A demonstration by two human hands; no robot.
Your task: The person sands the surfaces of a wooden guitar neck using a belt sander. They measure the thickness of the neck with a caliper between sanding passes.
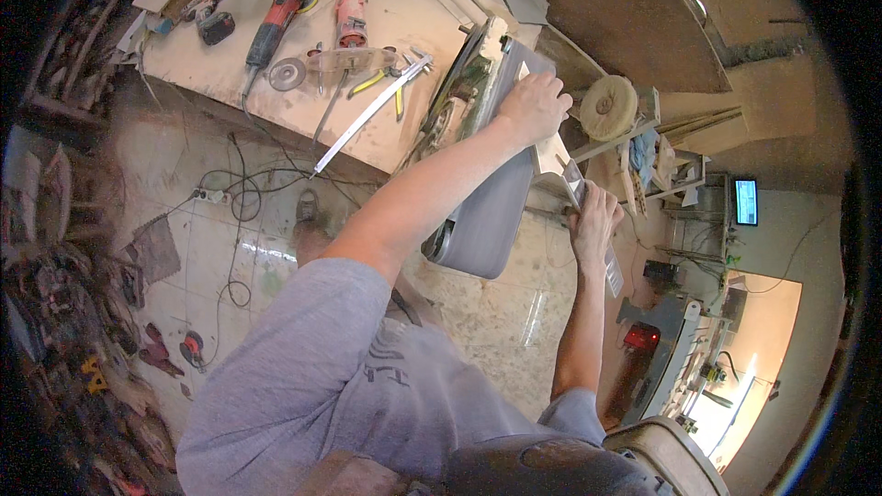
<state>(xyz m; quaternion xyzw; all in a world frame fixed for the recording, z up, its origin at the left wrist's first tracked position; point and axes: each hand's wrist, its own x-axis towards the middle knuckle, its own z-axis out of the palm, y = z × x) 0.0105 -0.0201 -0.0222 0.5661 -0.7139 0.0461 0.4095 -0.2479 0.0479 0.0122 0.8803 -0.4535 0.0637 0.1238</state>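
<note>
A guitar neck slants across the right side of a large belt sander. Its pale wooden end lies against the grey belt, and a dark fretboard with light inlays runs down from it toward me. My left hand is closed over the pale end, close to the belt, hiding part of the wood. Lower down, my right hand wraps round the fretboard part, whose far tip sticks out below my fingers. Whether the wood touches the belt under my left hand is hidden.
Left of the sander, a dusty workbench carries a red and black polisher, a red power tool, a caliper and yellow-handled pliers. A round pale wheel stands at the right. Cables trail over the tiled floor.
</note>
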